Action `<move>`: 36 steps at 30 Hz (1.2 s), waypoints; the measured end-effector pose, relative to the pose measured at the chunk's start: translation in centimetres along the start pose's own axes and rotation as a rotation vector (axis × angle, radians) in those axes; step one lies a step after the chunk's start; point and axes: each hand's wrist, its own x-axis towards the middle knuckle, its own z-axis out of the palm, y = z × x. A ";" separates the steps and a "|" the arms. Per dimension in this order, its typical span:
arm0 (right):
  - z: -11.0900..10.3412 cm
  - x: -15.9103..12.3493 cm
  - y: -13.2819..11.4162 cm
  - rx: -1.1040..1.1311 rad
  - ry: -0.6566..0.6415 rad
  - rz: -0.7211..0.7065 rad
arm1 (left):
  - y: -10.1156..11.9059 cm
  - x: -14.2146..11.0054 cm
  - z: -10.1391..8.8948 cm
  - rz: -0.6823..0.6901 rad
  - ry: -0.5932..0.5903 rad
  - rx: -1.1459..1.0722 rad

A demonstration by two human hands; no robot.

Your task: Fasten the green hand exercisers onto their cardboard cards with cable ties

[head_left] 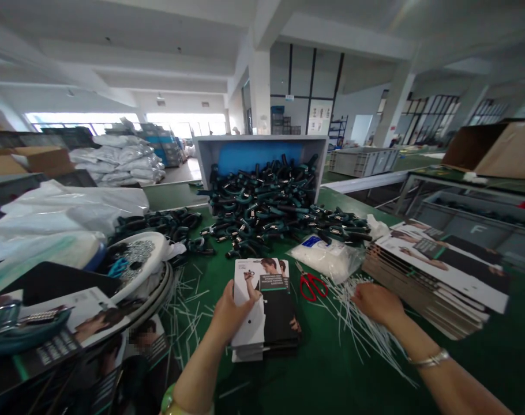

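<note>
A stack of printed cardboard cards (273, 314) lies before me on the green table. My left hand (233, 314) grips the top card at its left edge, thumb on its face; whether it also clasps cards below is hidden. On the right, my right hand (378, 304) is closed with its fingertips down among loose white cable ties (358, 331), pinching at them. Red-handled scissors (313, 286) rest between the card stack and the ties. Just behind the ties sits a clear plastic bag with white contents (325, 257).
A tipped grey bin (262, 139) spills dark green-handled pliers (262, 207) across the table's back. More printed cards (422, 300) are piled at right. A white tub (156, 245) of small metal parts stands at left, near packed cards and pliers. Cut tie ends (193, 311) litter the table.
</note>
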 end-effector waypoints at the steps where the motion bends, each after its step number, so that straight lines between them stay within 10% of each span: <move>1: 0.3 0.1 0.2 0.015 -0.005 -0.001 | 0.0 0.1 -0.2 0.015 0.047 0.086; 10: 0.9 0.9 3.4 0.307 -0.023 0.027 | -4.1 -1.7 -3.3 0.000 -0.031 0.039; 14: 0.3 -0.6 3.6 0.865 -0.001 0.177 | -4.3 -2.3 -2.8 -0.004 -0.055 -0.126; 18: -1.3 -3.2 -2.1 1.396 -0.124 0.062 | -3.2 -3.5 -2.3 -0.112 -0.207 -0.400; 25: -0.8 -7.6 -15.8 1.349 -0.297 -0.305 | -2.7 -4.8 -1.9 -0.216 -0.262 -0.621; 36: 1.3 -7.6 -17.3 1.184 -0.093 -0.328 | -1.8 -5.8 -0.4 -0.173 -0.188 -0.789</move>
